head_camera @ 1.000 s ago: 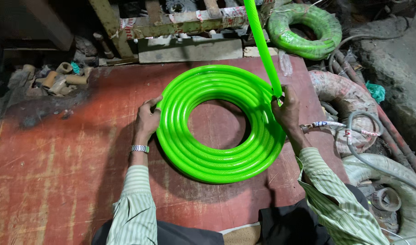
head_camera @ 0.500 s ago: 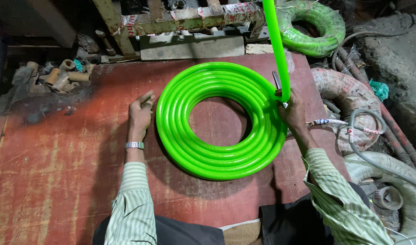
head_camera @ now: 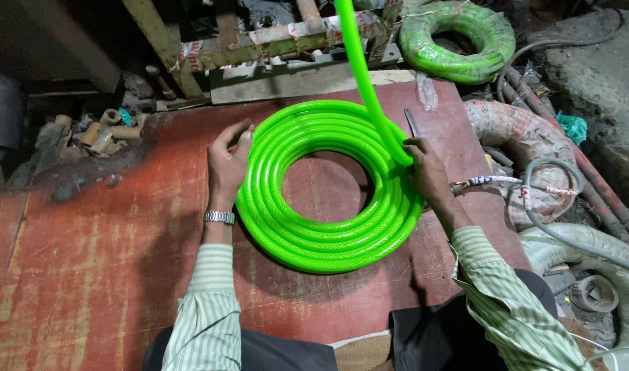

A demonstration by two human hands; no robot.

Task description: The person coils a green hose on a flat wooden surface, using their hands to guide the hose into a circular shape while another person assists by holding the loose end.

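Green hose coil | left hand touching | right hand gripping hose

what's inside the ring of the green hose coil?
Inside the green hose coil only bare red table top shows, with nothing lying on it. The table under the coil's loops is covered. The left hand and right hand rest on the coil's outer sides.

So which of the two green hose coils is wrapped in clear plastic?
The smaller green coil on the floor beyond the table's far right corner is wrapped. The big bright coil between the left hand and right hand is bare.
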